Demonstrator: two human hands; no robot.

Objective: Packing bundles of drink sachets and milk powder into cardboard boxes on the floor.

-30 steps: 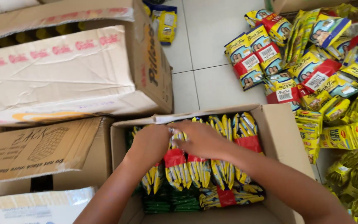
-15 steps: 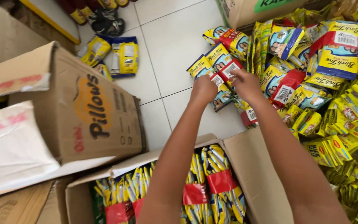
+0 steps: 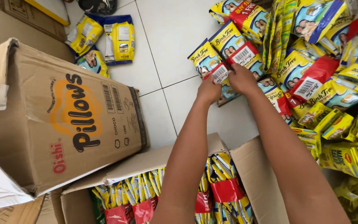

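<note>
Both my arms reach forward over an open cardboard box [image 3: 245, 164] packed with upright yellow and red sachet packs [image 3: 224, 191]. My left hand [image 3: 209, 89] and my right hand [image 3: 241, 78] grip the same yellow, blue and red packet [image 3: 220, 74] at the near edge of a heap of similar packets [image 3: 311, 74] on the white tiled floor. My left hand holds the packet's left side, my right hand its right side. My forearms hide part of the box's contents.
A large closed cardboard carton [image 3: 63, 120] lies on its side at the left. Three yellow and blue packets [image 3: 104, 41] lie on the tiles at the far left. The packet heap fills the right side. Bare tiles [image 3: 175, 45] lie between.
A second ago my hands were down in the open box among the sachets. They have reached forward to the heap on the floor and taken hold of a packet at its edge.
</note>
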